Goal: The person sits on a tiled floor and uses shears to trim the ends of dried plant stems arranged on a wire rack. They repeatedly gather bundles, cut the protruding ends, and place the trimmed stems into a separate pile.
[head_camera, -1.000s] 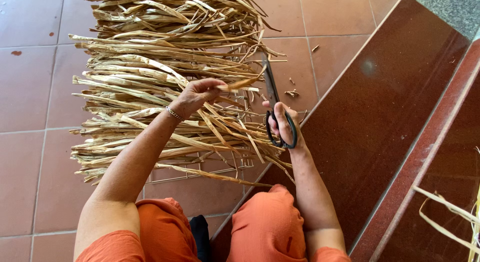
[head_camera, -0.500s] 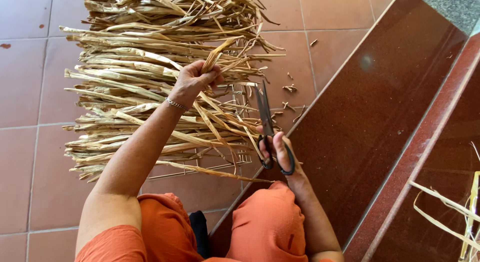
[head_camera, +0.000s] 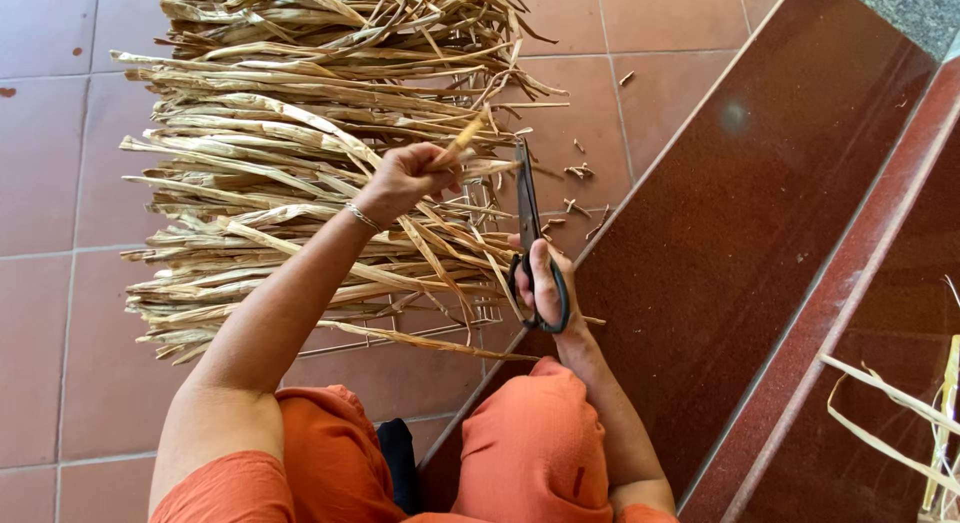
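Soft, even daylight fills the scene, casting only faint shadows. A pale glare spot sits on the polished dark red step (head_camera: 735, 118). Focus is sharp throughout, with slight stretching at the edges.

Orange garment (head_camera: 530, 453) covers both knees at bottom centre, loosely woven cloth with soft folds. Short orange sleeve (head_camera: 215, 498) at lower left. Thin metal bangle (head_camera: 362, 216) on left wrist, centre frame. Both forearms bare. Dark strip between the knees.
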